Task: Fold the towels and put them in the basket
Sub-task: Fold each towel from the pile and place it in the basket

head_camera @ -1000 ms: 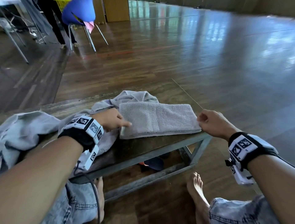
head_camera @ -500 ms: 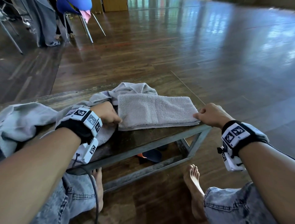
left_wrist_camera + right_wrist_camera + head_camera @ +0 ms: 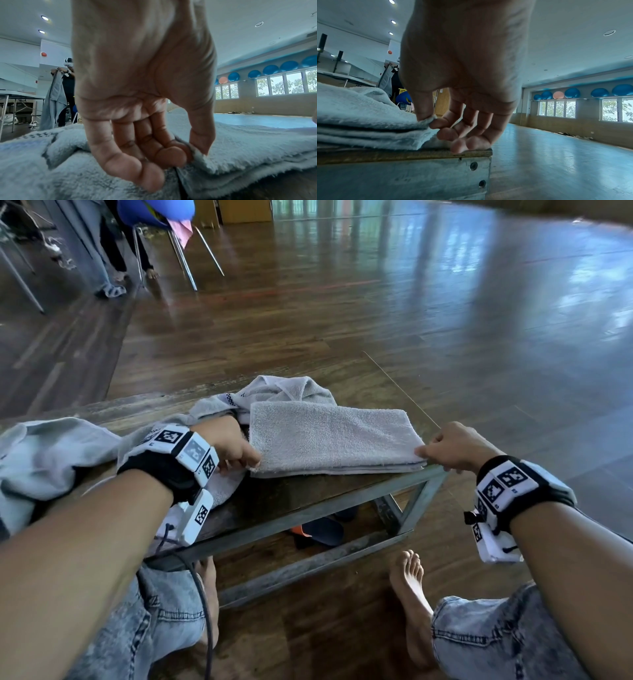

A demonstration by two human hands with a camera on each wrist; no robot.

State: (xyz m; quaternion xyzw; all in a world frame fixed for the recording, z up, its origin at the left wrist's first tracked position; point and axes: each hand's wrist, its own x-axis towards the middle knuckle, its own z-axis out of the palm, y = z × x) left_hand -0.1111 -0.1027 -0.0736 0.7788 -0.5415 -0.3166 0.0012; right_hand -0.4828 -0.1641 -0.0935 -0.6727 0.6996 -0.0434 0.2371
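A grey towel (image 3: 329,436) folded into a long strip lies on the low wooden table (image 3: 301,494). My left hand (image 3: 236,451) pinches its near left corner between thumb and fingers; the left wrist view shows that hand (image 3: 193,150) closed on the towel (image 3: 257,146) edge. My right hand (image 3: 445,450) pinches the near right corner at the table's end. In the right wrist view the hand (image 3: 431,120) has thumb and forefinger closed on the top layer of the towel (image 3: 359,115). No basket is in view.
A crumpled grey towel (image 3: 281,390) lies behind the folded one, and more pale cloth (image 3: 44,453) is heaped at the table's left. Sandals (image 3: 318,532) sit under the metal frame. My bare feet (image 3: 411,594) rest on the wooden floor. A blue chair (image 3: 154,217) and a person stand far left.
Both hands have settled onto the towel's near corners and now pinch them; the left index finger, earlier stretched over the towel, has curled in. The towel itself lies as before.
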